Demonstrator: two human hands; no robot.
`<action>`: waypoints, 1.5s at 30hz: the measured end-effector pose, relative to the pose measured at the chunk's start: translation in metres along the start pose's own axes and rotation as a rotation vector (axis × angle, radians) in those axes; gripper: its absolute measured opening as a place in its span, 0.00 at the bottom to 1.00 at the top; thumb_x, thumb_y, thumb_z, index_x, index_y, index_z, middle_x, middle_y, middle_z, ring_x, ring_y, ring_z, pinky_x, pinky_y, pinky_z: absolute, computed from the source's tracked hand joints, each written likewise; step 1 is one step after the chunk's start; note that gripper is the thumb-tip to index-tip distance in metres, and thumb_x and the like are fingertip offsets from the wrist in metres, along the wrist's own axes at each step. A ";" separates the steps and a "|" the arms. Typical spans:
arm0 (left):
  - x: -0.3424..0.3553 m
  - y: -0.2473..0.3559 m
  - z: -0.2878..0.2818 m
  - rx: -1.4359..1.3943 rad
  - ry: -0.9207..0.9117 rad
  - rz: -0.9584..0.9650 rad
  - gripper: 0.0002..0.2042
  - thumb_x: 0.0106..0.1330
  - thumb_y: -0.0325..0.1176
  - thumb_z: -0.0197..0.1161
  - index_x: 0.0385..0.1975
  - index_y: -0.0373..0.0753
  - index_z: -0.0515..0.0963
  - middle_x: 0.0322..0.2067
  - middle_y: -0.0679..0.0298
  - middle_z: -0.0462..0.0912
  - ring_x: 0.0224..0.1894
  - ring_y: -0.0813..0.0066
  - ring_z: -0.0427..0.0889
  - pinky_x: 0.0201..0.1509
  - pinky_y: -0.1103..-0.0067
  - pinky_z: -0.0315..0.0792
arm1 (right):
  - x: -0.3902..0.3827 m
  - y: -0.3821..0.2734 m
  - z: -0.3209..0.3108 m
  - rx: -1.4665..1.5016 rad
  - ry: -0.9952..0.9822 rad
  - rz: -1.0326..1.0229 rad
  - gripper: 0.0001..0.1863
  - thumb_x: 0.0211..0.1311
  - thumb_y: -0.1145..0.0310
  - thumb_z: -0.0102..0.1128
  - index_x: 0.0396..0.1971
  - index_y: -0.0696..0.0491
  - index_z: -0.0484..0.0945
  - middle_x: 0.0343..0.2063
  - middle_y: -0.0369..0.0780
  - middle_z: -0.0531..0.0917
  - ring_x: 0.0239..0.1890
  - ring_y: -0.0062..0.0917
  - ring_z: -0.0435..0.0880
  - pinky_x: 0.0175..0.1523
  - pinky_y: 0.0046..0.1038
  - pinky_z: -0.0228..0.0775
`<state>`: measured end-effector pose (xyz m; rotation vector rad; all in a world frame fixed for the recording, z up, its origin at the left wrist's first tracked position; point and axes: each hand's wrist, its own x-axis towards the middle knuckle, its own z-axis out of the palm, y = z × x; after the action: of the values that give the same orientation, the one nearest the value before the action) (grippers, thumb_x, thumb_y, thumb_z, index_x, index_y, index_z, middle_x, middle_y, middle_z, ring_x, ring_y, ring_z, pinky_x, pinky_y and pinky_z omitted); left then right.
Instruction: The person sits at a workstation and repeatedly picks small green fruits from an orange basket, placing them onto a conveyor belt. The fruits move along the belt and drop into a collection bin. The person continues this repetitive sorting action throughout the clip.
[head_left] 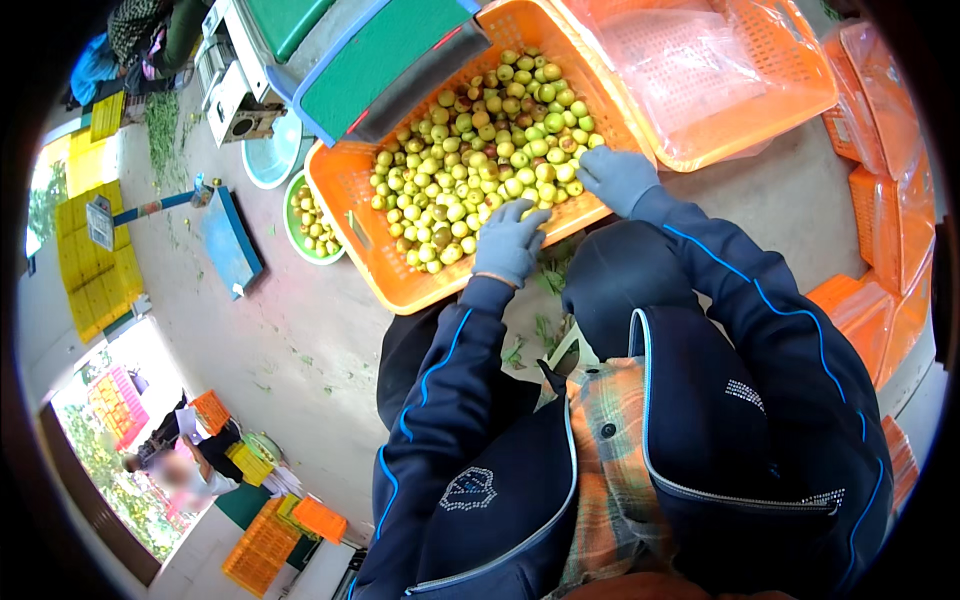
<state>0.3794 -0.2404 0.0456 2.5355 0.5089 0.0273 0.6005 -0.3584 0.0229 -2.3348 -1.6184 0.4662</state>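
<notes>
Small round yellow-green fruits with brown patches, which look like jujubes (480, 150), fill much of an orange perforated crate (400, 288) in front of me. My left hand (508, 243), in a grey glove, rests over the fruits at the crate's near side, its fingers bent and slightly apart. To the right, my right hand (618, 180), gloved the same way, lies over the near right rim with its fingers reaching inward by the fruits. I see no fruit gripped in either hand, though the palms are hidden.
A green sorting chute (395, 70) with blue edges overhangs the crate's far left. Beside the crate stand a green basin (294, 232) of fruits and a pale blue basin (270, 155). Right is a plastic-lined orange crate (700, 150), with stacked crates (890, 220) beyond. A blue platform scale (230, 240) stands left.
</notes>
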 end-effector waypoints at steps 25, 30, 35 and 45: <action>0.062 -0.134 0.020 0.504 -0.007 -0.093 0.20 0.54 0.45 0.70 0.48 0.60 0.75 0.63 0.63 0.66 0.65 0.58 0.64 0.64 0.45 0.52 | 0.004 -0.003 -0.001 -0.032 -0.008 -0.127 0.09 0.62 0.56 0.54 0.31 0.45 0.74 0.29 0.36 0.77 0.27 0.31 0.83 0.28 0.38 0.75; 0.059 -0.175 -0.001 0.606 -0.018 -0.278 0.16 0.64 0.44 0.59 0.52 0.66 0.74 0.67 0.63 0.62 0.68 0.53 0.60 0.66 0.43 0.49 | 0.003 -0.004 0.000 0.001 -0.009 -0.100 0.11 0.64 0.55 0.53 0.32 0.46 0.74 0.30 0.37 0.77 0.28 0.33 0.83 0.29 0.39 0.75; 0.054 -0.223 -0.014 0.607 0.005 -0.546 0.20 0.66 0.42 0.55 0.58 0.68 0.71 0.69 0.63 0.59 0.70 0.52 0.56 0.65 0.44 0.51 | 0.002 -0.002 -0.001 -0.011 -0.001 -0.092 0.11 0.64 0.55 0.53 0.32 0.47 0.74 0.30 0.37 0.77 0.27 0.34 0.82 0.29 0.39 0.74; 0.061 -0.169 -0.014 0.341 0.075 0.015 0.23 0.62 0.37 0.62 0.58 0.47 0.70 0.58 0.57 0.70 0.61 0.53 0.67 0.63 0.59 0.62 | 0.001 -0.006 -0.005 0.011 0.008 -0.063 0.11 0.64 0.55 0.53 0.33 0.47 0.74 0.30 0.38 0.77 0.27 0.35 0.82 0.30 0.40 0.73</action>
<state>0.3747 -0.0798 -0.0360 2.8802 0.5648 0.0441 0.5971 -0.3557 0.0295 -2.2672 -1.6763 0.4500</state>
